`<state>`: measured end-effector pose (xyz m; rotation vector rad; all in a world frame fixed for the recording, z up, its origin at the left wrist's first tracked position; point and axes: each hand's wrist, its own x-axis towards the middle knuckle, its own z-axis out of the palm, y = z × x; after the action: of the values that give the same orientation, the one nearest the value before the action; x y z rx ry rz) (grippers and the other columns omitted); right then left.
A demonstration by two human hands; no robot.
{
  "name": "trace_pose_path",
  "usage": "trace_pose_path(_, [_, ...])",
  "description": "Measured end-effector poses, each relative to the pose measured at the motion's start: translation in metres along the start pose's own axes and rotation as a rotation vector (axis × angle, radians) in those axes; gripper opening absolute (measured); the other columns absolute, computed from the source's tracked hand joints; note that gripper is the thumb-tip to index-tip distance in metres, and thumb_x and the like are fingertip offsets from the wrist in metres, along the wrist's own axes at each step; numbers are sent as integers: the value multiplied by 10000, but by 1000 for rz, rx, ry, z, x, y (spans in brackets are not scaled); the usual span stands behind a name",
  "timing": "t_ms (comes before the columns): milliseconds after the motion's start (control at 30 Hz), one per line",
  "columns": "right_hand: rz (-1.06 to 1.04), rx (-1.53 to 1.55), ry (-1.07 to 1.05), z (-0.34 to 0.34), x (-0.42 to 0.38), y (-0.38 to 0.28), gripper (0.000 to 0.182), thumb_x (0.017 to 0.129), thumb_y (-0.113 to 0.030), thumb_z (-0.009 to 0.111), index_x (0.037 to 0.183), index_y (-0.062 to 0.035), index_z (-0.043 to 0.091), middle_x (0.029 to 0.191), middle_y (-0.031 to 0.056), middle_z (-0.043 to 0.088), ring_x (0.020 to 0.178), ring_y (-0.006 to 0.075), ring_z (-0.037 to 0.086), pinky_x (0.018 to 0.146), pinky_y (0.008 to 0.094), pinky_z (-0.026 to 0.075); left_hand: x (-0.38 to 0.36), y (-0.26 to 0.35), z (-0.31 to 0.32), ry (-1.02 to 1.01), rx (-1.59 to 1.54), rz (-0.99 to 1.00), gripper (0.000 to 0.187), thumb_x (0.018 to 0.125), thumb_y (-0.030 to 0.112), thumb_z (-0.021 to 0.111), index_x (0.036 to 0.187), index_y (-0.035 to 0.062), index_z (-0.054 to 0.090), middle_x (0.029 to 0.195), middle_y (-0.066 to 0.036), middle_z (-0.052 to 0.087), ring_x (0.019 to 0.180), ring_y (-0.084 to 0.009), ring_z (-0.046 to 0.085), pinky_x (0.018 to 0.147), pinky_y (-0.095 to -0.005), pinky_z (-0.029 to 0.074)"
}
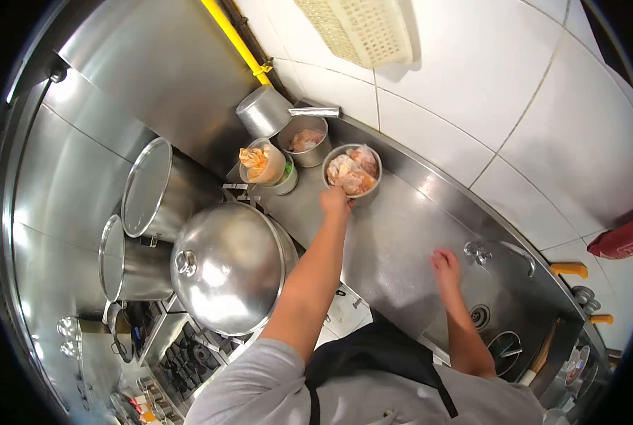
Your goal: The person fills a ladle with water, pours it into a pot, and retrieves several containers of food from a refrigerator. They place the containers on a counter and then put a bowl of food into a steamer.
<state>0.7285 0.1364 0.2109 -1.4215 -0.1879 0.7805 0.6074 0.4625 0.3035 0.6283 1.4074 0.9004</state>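
Observation:
My left hand (pixel 335 202) is closed at the near side of a metal pot (pixel 374 185), where its handle seems hidden in my grip. Pieces of raw meat (pixel 352 170), some apparently in clear plastic, fill that pot. Over the steel counter, short of the faucet (pixel 478 252), my right hand (pixel 444 265) hangs with nothing in it and its fingers loosely apart. Left of the held pot stands another pot of meat (pixel 306 140), touching a tub with orange contents (pixel 257 163) and a container with something green (pixel 286 173).
An overturned saucepan (pixel 263 112) lies in the back corner. A large domed lid (pixel 224 283) covers a pot on the left, beside tall stockpots (pixel 182 188). Below the faucet is a sink drain (pixel 479 316). A perforated plastic basket (pixel 359 32) hangs on the tiled wall.

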Motion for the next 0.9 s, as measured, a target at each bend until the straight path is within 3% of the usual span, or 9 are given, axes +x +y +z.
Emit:
trace_pose_path(133, [35, -261, 100, -79, -71, 7, 155, 905, -170, 598, 1001, -49, 593, 890, 19, 580, 762, 105, 576, 652, 234, 458, 17, 5, 20, 73, -283, 12, 268, 836, 79, 601, 1051, -58, 522, 1015, -224, 594, 803, -319, 641, 563, -419, 522])
trace_pose_path(200, [-11, -270, 158, -108, -93, 10, 157, 906, -174, 595, 1001, -49, 594, 870, 16, 582, 736, 104, 575, 636, 234, 451, 40, 0, 26, 53, -352, -11, 289, 833, 89, 614, 1073, -42, 521, 1060, -205, 586, 833, -300, 628, 583, -403, 509])
trace_pose_path(433, [-102, -332, 366, -129, -151, 8, 163, 869, -115, 579, 996, -16, 602, 821, 33, 595, 710, 110, 558, 639, 248, 443, 37, -11, 15, 104, -440, -120, 346, 842, 240, 610, 1112, 45, 518, 1109, -113, 586, 851, -251, 583, 649, -402, 465])
trace_pose_path(533, [-207, -552, 417, -127, -179, 21, 180, 863, -115, 573, 1004, -8, 611, 810, 55, 614, 712, 129, 576, 658, 270, 461, 10, -25, 6, 20, -347, -162, 323, 841, 290, 597, 1061, 68, 519, 1048, -89, 567, 808, -225, 548, 614, -399, 455])
trace_pose_path(600, [-175, -646, 446, -106, -209, 7, 190, 857, -109, 569, 1011, -8, 615, 796, 73, 627, 710, 142, 588, 671, 283, 471, -9, -58, 14, -97, -278, -106, 261, 835, 260, 589, 1000, 70, 517, 897, -54, 542, 729, -194, 509, 578, -389, 441])
trace_pose_path(667, [-164, -702, 469, -88, -238, 6, 194, 853, -107, 571, 1013, -9, 620, 779, 91, 636, 703, 153, 597, 676, 294, 478, -77, -77, 23, -97, -250, -67, 205, 839, 225, 585, 952, 67, 518, 747, -29, 498, 623, -160, 484, 512, -343, 421])
trace_pose_path(733, [-181, -722, 492, -78, -264, 13, 191, 853, -108, 579, 1011, -11, 625, 759, 109, 640, 690, 163, 603, 672, 302, 480, -120, -114, 18, -444, -127, -119, 245, 845, 214, 548, 1058, 97, 519, 909, -52, 524, 803, -178, 537, 606, -369, 466])
trace_pose_path(833, [-37, -821, 433, -48, -319, -4, 202, 847, -120, 598, 1010, -3, 621, 808, 98, 654, 719, 148, 601, 682, 306, 478, -182, -163, 10, -623, -44, -196, 168, 837, 137, 541, 995, 83, 522, 832, -48, 535, 662, -145, 539, 522, -292, 455])
trace_pose_path(900, [-93, -946, 382, -51, -356, 11, 225, 849, -128, 602, 1034, -1, 622, 857, 136, 673, 768, 188, 651, 703, 306, 501, -219, -189, -3, -657, -51, -277, 140, 833, 107, 533, 970, 79, 521, 789, -39, 539, 604, -136, 532, 480, -267, 437])
